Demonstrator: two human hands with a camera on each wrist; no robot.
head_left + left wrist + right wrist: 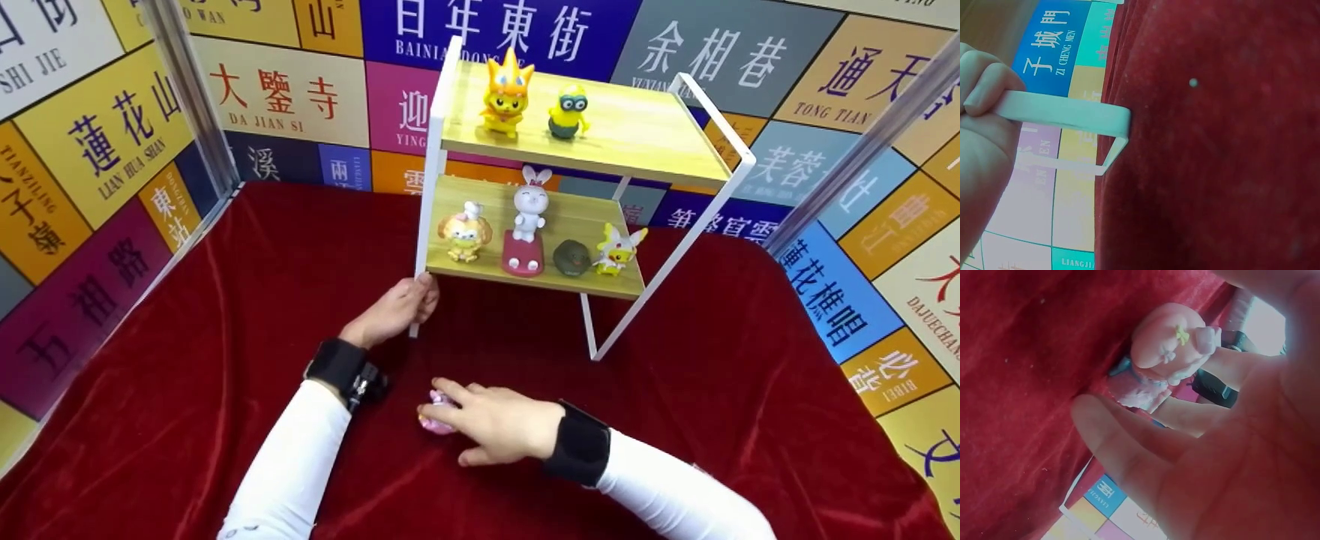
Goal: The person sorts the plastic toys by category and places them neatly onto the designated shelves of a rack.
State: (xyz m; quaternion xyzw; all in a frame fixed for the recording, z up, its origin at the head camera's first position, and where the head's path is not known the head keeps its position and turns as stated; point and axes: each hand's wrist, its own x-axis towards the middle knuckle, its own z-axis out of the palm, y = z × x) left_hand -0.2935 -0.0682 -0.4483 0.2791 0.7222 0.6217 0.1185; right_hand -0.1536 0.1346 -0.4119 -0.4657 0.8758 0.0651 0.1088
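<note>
My left hand [394, 307] grips the front left leg of a two-tier shelf [637, 131] with wooden boards and a white frame. In the left wrist view its fingers curl round the white leg [1072, 112]. My right hand [502, 421] reaches over a small pink figurine [435, 427] on the red cloth, fingers spread and fairly straight. The right wrist view shows this figurine [1165, 346] with a rounded pink head, a yellow bow and a pale skirt. The fingers lie beside and behind it, and the thumb stands apart.
On the upper board stand a yellow figure with an orange crown [506, 97] and a goggled yellow figure [568, 112]. The lower board bears a curly-haired figure [463, 234], a white rabbit [531, 210] on a red base, a dark round figure [571, 257] and a white-and-yellow figure [616, 253]. Lettered panels [285, 90] surround the cloth.
</note>
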